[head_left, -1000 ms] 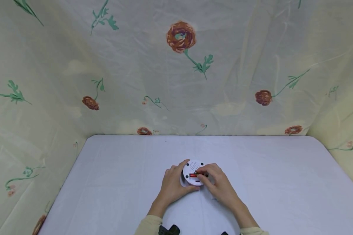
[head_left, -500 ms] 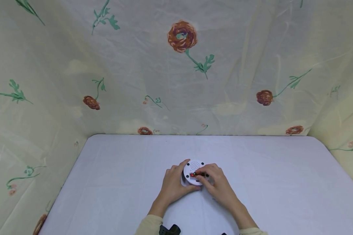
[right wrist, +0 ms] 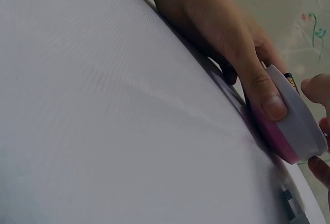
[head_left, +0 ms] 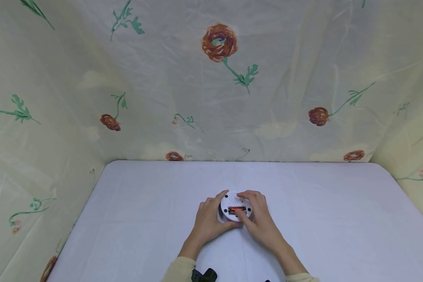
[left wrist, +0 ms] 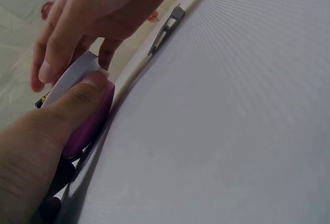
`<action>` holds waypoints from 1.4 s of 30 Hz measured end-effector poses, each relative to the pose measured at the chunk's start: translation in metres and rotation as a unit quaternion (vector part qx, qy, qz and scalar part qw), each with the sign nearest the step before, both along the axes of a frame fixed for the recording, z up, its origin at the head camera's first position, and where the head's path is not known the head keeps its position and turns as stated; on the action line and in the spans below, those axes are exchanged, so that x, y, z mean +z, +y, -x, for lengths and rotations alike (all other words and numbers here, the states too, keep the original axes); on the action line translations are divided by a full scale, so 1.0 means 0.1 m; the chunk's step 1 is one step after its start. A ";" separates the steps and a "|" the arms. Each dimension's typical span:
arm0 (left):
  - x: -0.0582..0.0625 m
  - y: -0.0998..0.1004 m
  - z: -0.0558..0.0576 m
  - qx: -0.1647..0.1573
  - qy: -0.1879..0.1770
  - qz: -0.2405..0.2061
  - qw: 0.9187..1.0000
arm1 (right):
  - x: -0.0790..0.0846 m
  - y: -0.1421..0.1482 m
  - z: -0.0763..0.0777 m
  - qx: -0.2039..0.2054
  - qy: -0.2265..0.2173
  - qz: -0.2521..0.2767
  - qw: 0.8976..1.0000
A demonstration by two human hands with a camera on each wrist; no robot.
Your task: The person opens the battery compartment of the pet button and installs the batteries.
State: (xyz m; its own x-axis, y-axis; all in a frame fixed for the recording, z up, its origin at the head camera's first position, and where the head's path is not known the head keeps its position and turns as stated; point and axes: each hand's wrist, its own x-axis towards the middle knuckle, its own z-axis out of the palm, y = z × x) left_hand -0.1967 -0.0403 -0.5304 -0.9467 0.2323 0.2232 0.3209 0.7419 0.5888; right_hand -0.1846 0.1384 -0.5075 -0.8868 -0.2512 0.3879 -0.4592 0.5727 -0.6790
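A round white device (head_left: pixel 229 201) with speaker holes and dark feet lies underside up, its pink lower part (left wrist: pixel 93 116) visible from the side. My left hand (head_left: pixel 208 217) grips its left rim, thumb in front and fingers behind. Red-and-black batteries (head_left: pixel 234 209) show in its open compartment. From the side, one dark battery (right wrist: pixel 291 81) with gold lettering sticks up above the device's face. My right hand (head_left: pixel 262 217) is over the device's right side, index finger spread toward the speaker holes and thumb (right wrist: pixel 313 87) right at the battery.
A white-covered table (head_left: pixel 144 196) extends around the hands, with a flowered curtain (head_left: pixel 155 78) behind it and at both sides. A small grey-and-black elongated thing (left wrist: pixel 167 28) lies on the table cloth. A black wrist strap mount (head_left: pixel 204 275) sits at the left sleeve.
My right fingers have let go of the battery they pinched; the index has spread upward and the thumb has moved over the compartment, uncovering more of the batteries. My left hand stays put.
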 end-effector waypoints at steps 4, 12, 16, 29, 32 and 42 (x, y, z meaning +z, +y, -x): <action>-0.01 0.01 0.01 0.002 0.002 0.000 1.000 | 0.06 -0.02 -0.01 -0.017 -0.092 0.050 0.994; -0.03 0.02 0.00 0.001 0.027 0.006 1.000 | 0.07 -0.10 -0.01 -0.036 -0.154 0.073 0.985; -0.01 0.06 0.00 -0.004 0.037 0.009 0.999 | 0.05 -0.11 -0.02 -0.052 -0.147 0.065 0.986; -0.01 0.07 -0.04 0.003 0.020 -0.002 1.000 | 0.01 -0.12 -0.03 -0.060 -0.141 0.062 0.986; -0.01 0.08 -0.03 -0.002 0.022 -0.005 1.000 | 0.01 -0.11 -0.03 -0.068 -0.130 0.052 0.988; 0.00 0.05 -0.03 -0.002 0.029 -0.009 1.000 | 0.01 -0.13 -0.03 -0.068 -0.113 0.030 0.991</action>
State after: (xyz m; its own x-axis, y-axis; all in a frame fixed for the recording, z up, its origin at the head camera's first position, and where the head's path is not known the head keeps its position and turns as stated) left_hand -0.1935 -0.0349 -0.5304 -0.9314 0.2312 0.2812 0.3572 0.7299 0.5828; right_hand -0.1821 0.1253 -0.5061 -0.9767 -0.1054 0.1867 -0.2131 0.5743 -0.7904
